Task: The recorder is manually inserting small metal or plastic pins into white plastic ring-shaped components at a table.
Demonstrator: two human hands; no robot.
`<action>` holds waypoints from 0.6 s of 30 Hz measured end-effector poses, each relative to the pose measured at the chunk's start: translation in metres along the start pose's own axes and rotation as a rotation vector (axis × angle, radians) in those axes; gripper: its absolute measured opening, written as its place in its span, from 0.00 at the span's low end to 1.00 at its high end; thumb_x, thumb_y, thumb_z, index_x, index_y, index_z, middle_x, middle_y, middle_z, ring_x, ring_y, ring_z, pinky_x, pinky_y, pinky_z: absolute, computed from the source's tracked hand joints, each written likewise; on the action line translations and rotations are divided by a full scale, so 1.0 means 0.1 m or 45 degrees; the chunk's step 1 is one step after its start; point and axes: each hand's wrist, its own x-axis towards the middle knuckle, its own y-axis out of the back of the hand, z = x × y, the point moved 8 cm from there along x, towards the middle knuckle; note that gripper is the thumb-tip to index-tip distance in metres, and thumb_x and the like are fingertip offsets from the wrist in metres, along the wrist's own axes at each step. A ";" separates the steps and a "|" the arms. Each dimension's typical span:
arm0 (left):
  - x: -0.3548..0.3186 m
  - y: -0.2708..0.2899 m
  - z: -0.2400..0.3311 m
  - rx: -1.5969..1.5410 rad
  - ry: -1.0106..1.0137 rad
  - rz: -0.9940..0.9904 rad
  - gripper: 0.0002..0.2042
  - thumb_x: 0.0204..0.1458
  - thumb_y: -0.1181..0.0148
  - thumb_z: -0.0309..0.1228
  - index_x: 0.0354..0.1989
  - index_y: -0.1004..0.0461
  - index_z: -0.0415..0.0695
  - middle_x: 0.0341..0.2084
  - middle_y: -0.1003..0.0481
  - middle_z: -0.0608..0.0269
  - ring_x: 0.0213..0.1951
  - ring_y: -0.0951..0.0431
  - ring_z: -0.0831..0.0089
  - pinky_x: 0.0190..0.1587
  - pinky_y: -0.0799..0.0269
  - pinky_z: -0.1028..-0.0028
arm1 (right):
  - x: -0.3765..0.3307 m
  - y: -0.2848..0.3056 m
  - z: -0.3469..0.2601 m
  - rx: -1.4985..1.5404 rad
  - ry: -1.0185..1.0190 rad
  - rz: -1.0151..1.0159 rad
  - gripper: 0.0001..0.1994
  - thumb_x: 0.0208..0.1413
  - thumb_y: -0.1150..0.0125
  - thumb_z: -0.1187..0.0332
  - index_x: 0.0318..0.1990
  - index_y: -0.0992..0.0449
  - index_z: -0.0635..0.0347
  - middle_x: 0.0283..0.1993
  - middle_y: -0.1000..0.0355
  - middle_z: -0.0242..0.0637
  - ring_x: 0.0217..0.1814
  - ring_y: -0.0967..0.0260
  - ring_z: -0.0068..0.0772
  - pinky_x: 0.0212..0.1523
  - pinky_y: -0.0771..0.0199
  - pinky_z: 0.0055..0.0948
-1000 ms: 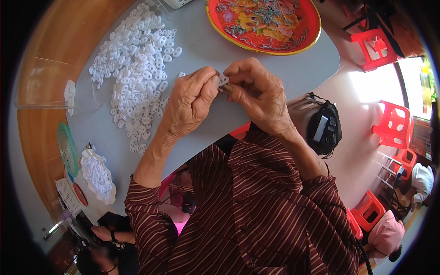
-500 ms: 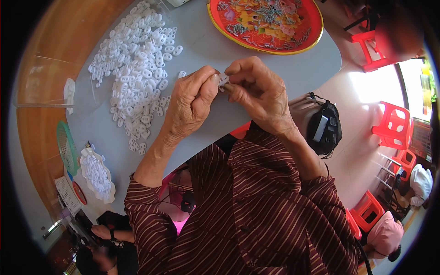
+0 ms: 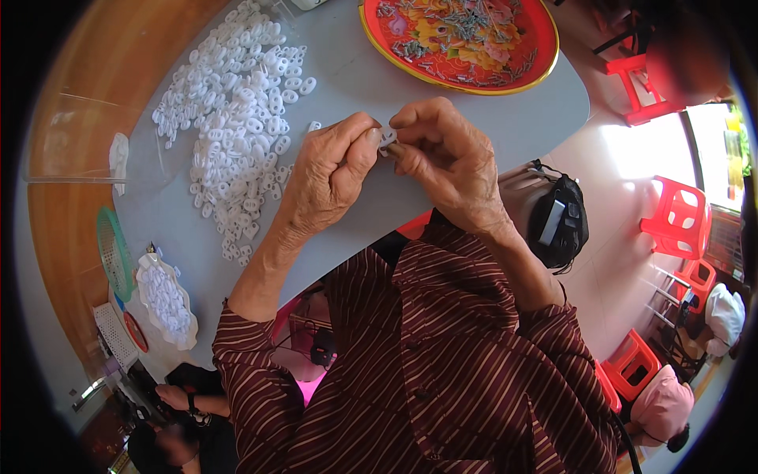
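Observation:
My left hand (image 3: pixel 330 164) pinches a small white plastic piece (image 3: pixel 388 137) between thumb and bent fingers, above the near part of the grey table. From the other side, the thumb and fingertips of my right hand (image 3: pixel 450 158) close in on the same piece. Whether a smaller part sits in the right fingertips is too small to tell. To the left lies a big heap of white oval plastic pieces with holes (image 3: pixel 241 130). Beyond my right hand stands a round red flowered tray (image 3: pixel 379 49) with a gold rim, holding many small silver metal pins (image 3: pixel 474 24).
A white dish (image 3: pixel 188 336) of small white parts and a green basket (image 3: pixel 116 253) sit at the left. A co-worker's arm (image 3: pixel 193 401) shows at lower left. A black bag (image 3: pixel 559 217) hangs right of the table; red stools (image 3: pixel 677 217) stand on the floor.
Almost nothing differs. The white piece between my fingers has turned slightly, while both hands keep their place and grip.

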 end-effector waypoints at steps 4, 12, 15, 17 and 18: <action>0.00 0.00 0.00 -0.010 -0.015 -0.006 0.07 0.57 0.53 0.26 0.30 0.37 0.36 0.17 0.38 0.58 0.20 0.38 0.69 0.25 0.39 0.71 | 0.01 0.00 0.00 0.025 -0.028 -0.031 0.13 0.50 0.40 0.79 0.43 0.32 0.66 0.31 0.26 0.37 0.34 0.28 0.24 0.37 0.27 0.23; -0.03 0.02 -0.04 -0.042 -0.007 0.008 0.08 0.58 0.54 0.28 0.30 0.38 0.36 0.17 0.40 0.59 0.20 0.41 0.72 0.24 0.40 0.72 | 0.03 -0.09 -0.06 -0.068 0.104 -0.142 0.19 0.43 0.33 0.78 0.45 0.30 0.64 0.27 0.30 0.34 0.29 0.31 0.24 0.33 0.27 0.23; -0.03 0.01 -0.05 -0.066 0.019 0.011 0.08 0.57 0.54 0.28 0.30 0.37 0.35 0.17 0.40 0.58 0.20 0.40 0.71 0.24 0.40 0.72 | 0.03 -0.07 -0.06 -0.132 0.128 -0.123 0.19 0.41 0.32 0.78 0.43 0.29 0.64 0.27 0.30 0.34 0.29 0.30 0.24 0.32 0.27 0.23; -0.03 0.00 -0.05 -0.046 0.012 -0.012 0.08 0.57 0.54 0.28 0.31 0.37 0.35 0.17 0.39 0.57 0.20 0.40 0.70 0.25 0.39 0.71 | 0.04 -0.07 -0.07 -0.133 0.132 -0.130 0.19 0.41 0.32 0.77 0.43 0.29 0.64 0.27 0.30 0.34 0.29 0.30 0.24 0.32 0.27 0.23; -0.03 0.00 -0.06 -0.046 0.012 -0.011 0.08 0.57 0.54 0.28 0.31 0.37 0.35 0.17 0.39 0.57 0.20 0.40 0.70 0.25 0.39 0.71 | 0.04 -0.08 -0.07 -0.133 0.136 -0.136 0.18 0.41 0.31 0.77 0.42 0.29 0.64 0.27 0.30 0.34 0.29 0.30 0.24 0.32 0.27 0.23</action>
